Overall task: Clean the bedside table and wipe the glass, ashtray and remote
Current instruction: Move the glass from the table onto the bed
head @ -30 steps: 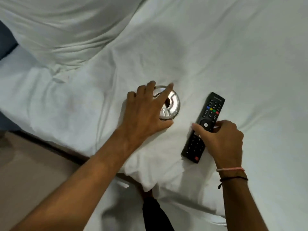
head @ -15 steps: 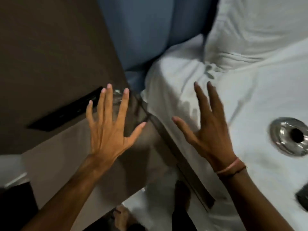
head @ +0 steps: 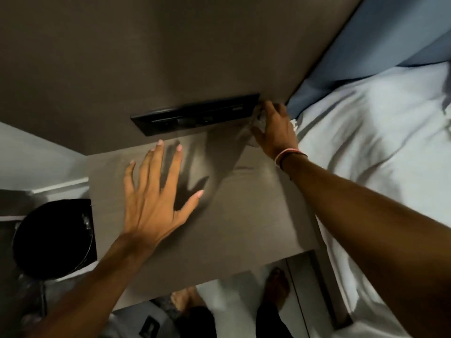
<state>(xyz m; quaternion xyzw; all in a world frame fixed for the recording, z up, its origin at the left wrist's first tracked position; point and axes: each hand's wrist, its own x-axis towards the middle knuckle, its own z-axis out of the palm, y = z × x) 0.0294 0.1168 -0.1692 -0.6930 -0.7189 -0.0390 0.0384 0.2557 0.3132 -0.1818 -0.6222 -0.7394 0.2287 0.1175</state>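
Observation:
The brown bedside table (head: pixel 244 228) fills the middle of the view. A clear glass (head: pixel 256 121) stands at its back right corner, against the wall. My right hand (head: pixel 275 132) is wrapped around the glass, with a pink and a black band on the wrist. My left hand (head: pixel 153 203) hovers flat over the left half of the tabletop, fingers spread, holding nothing. The ashtray and the remote are out of view.
A black switch panel (head: pixel 195 115) is set in the brown wall just behind the table. A black bin (head: pixel 51 237) stands to the table's left. The white bed (head: pixel 378 154) and blue headboard (head: pixel 380 45) lie on the right. Bare feet (head: pixel 275 284) show below the table's front edge.
The view has swung left from the bed to the bedside table. Both hands left the ashtray and remote on the sheet; the right hand reached the back corner and closed on the glass.

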